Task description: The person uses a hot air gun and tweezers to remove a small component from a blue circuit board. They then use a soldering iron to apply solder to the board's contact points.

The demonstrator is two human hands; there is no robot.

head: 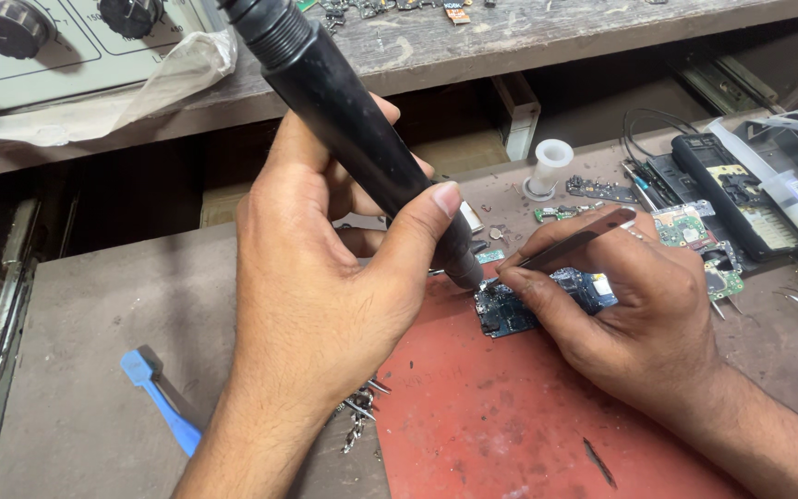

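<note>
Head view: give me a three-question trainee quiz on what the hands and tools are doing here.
1. True or false: the left hand holds the black hot-air wand with its tip down by the circuit board.
2. What does the right hand hold? A) tweezers B) blue pry tool C) white spool
3. Fill in: the circuit board lies on a ___ mat.

Key
1. True.
2. A: tweezers, tips at the board. The blue pry tool lies untouched at the left, and the white spool stands behind.
3. Red: the red mat.
</note>
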